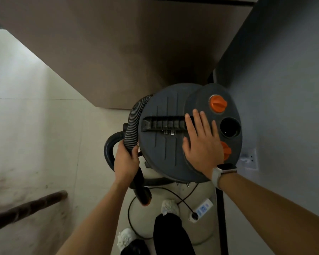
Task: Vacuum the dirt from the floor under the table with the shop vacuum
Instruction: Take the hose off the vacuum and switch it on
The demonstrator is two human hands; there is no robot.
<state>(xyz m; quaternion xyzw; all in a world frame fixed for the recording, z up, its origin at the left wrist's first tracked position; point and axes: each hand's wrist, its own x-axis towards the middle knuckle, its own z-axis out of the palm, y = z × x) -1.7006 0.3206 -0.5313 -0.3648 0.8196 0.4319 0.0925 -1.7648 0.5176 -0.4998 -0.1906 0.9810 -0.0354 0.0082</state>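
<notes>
Shop vacuum: we see its round dark grey lid [166,144] from above, standing on the pale floor [35,144] just in front of the brown table [118,52] and close beside the grey wall [284,89] on our right.
Lid details: a black carry handle [164,124] runs across the middle; on the right side sit an orange knob [218,103], a round black port [230,127] and a second orange knob [226,150], this last one partly hidden by our hand.
Right hand: our right hand [201,144] lies flat on the lid, fingers straight and slightly spread, the fingertips reaching the end of the carry handle; it grips nothing. A watch with a pale strap [221,172] sits on that wrist.
Left hand: our left hand [126,161] is curled around the ribbed grey hose [133,129] where it meets the black nozzle tube.
Hose: it arcs up and over the left edge of the lid; the nozzle tube's orange-tipped end [145,197] points down toward our feet.
Power: a black cord [175,196] loops over the floor to a white power strip [203,208] near the wall.
Floor, left: a dark brown bar [26,208] slants across; we cannot tell what it is.
Feet: white shoes [169,207] and dark trousers show below.
</notes>
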